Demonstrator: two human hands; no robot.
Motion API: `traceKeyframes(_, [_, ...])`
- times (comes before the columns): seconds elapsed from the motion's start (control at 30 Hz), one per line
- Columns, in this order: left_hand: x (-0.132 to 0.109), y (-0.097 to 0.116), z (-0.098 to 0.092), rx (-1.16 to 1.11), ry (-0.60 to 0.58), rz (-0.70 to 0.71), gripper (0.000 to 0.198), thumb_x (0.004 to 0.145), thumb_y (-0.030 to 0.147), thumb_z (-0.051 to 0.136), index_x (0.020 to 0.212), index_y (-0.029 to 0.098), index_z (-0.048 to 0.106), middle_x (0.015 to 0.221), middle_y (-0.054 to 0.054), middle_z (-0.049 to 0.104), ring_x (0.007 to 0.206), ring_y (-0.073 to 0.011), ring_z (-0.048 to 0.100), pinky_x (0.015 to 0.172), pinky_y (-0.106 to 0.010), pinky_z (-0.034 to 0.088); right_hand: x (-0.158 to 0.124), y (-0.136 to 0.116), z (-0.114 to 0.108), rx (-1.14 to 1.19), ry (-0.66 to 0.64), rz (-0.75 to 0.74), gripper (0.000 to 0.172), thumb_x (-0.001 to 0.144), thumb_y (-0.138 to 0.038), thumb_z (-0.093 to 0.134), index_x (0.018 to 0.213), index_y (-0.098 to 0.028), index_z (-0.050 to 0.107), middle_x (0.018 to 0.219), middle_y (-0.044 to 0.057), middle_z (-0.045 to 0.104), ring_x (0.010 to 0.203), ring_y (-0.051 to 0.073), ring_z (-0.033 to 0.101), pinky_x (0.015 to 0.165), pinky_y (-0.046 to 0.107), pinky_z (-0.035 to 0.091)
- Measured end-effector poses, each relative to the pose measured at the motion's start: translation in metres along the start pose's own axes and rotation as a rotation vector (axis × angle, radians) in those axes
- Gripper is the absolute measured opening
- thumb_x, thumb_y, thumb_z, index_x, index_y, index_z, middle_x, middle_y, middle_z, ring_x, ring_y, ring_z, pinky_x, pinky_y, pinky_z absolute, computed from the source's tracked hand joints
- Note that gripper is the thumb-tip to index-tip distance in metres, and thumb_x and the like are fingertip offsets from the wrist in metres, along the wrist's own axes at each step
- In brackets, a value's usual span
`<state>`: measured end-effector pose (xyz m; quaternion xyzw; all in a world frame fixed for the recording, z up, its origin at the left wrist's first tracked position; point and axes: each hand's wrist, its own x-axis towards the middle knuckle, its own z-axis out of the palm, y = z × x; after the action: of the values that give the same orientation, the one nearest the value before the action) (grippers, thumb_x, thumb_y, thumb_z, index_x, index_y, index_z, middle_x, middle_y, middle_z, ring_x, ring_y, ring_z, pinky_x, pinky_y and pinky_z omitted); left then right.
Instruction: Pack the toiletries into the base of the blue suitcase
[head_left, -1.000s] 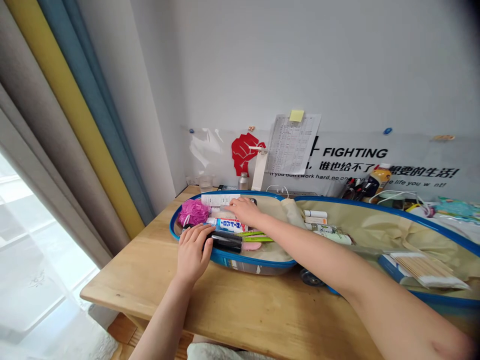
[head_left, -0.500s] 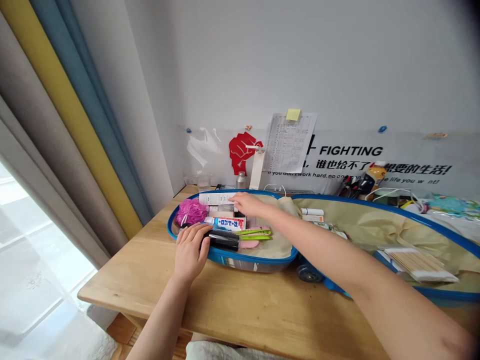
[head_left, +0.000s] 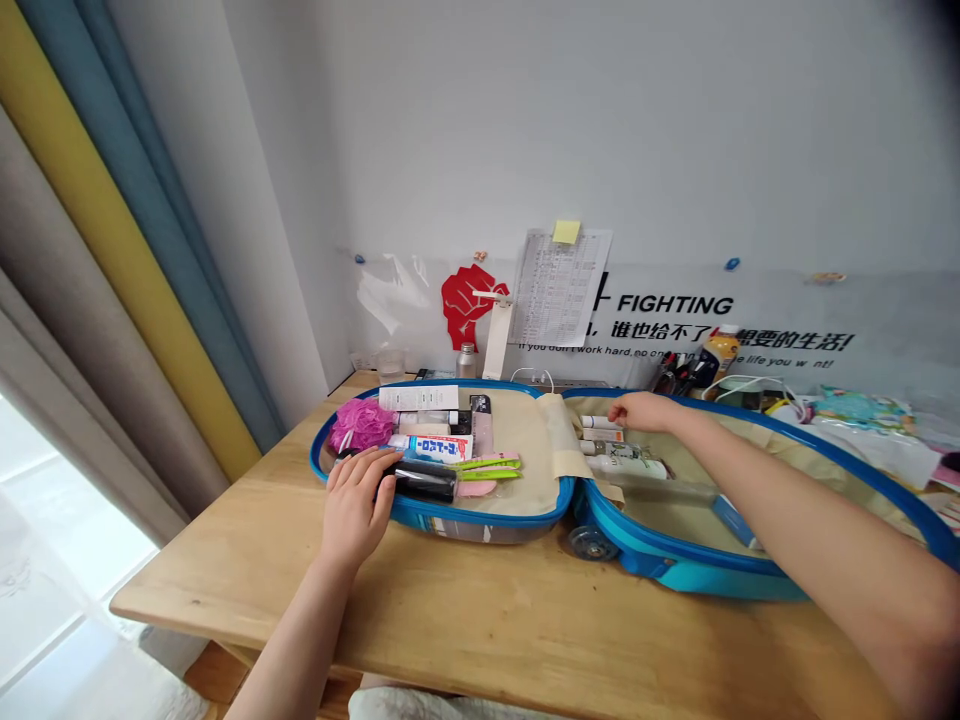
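An open blue suitcase (head_left: 480, 520) with beige lining lies on a wooden desk (head_left: 465, 620). Its left half holds a pink bath pouf (head_left: 361, 423), a white box (head_left: 418, 398), a toothpaste tube (head_left: 431, 447), green sticks (head_left: 487, 466) and a black tube (head_left: 424, 487). My left hand (head_left: 354, 502) lies flat, fingers spread, on the front rim with its fingertips at the black tube. My right hand (head_left: 640, 411) reaches into the right half, fingers curled over small white tubes (head_left: 600, 424); I cannot see whether they grip one. A white bottle (head_left: 628, 467) lies just below that hand.
Against the wall stand a small metal bottle (head_left: 466, 360), a clear cup (head_left: 390, 362), an orange-capped bottle (head_left: 716, 352), pens and white cables. Plastic packets (head_left: 862, 415) clutter the desk's right end. Curtains (head_left: 112, 260) and a bright window are on the left.
My right hand has left the items in the left half and moved right across the hinge to the small tubes in the right half. My left hand stays put; the view has shifted right.
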<state>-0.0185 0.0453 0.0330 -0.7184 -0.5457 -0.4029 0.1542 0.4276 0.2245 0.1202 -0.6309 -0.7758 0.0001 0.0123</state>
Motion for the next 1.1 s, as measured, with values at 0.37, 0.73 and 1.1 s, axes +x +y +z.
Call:
traceKeyframes(0.37, [0.000,0.000,0.000,0.009,-0.003,0.004,0.036,0.097,0.030,0.031,0.113,0.022,0.063,0.115,-0.006,0.068,0.111,-0.0232,0.058,0.097,-0.040,0.036,0.009,0.012,0.038,-0.140,0.004,-0.030,0.024,0.070,-0.016,0.062,0.094,-0.020,0.068,0.103,0.014,0.066,0.093,0.027,0.065,0.077,0.037,0.051])
traceKeyframes(0.73, [0.000,-0.001,0.000,0.008,0.000,0.005,0.036,0.098,0.030,0.032,0.113,0.022,0.063,0.114,-0.006,0.069,0.109,-0.0239,0.058,0.097,-0.041,0.036,-0.007,-0.006,-0.001,-0.173,0.155,0.013,0.028,0.080,-0.031,0.054,0.101,-0.016,0.066,0.096,0.014,0.063,0.073,0.022,0.062,0.058,0.031,0.044])
traceKeyframes(1.1, [0.000,0.000,0.000,-0.005,0.002,0.004,0.036,0.098,0.030,0.032,0.113,0.022,0.063,0.114,-0.006,0.069,0.109,-0.0235,0.058,0.096,-0.040,0.036,0.008,-0.161,-0.015,-0.257,0.152,-0.607,0.022,0.086,-0.018,0.052,0.102,-0.025,0.066,0.116,0.007,0.060,0.097,0.019,0.058,0.079,0.030,0.042])
